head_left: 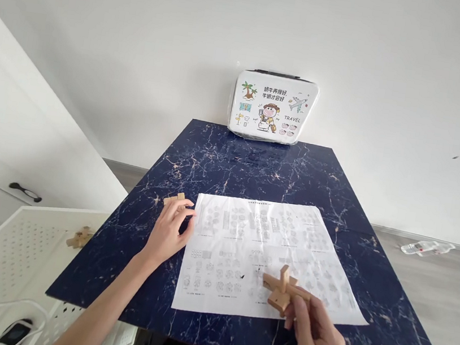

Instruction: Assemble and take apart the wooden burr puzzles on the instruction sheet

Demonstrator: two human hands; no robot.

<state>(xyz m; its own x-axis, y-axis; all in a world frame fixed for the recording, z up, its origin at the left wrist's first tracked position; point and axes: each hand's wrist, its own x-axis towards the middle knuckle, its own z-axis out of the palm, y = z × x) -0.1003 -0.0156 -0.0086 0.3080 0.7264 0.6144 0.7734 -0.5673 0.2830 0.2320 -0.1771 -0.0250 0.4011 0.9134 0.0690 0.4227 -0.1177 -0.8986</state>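
My right hand (318, 339) is closed around a partly built wooden puzzle (282, 288), a cross of interlocked sticks, held just above the lower right of a printed instruction sheet (262, 245). My left hand (168, 232) lies at the sheet's left edge with its fingers curled towards a small loose wooden piece (175, 199) on the dark blue marble-pattern table (257, 159). I cannot see whether the fingertips grip that piece or only touch it.
A white case with cartoon travel pictures (272, 107) leans on the wall at the table's far edge. To the left stands a white perforated shelf (8, 255) with another wooden puzzle (79, 238) and a black device (17, 332). A plastic bottle (427, 247) lies on the floor at right.
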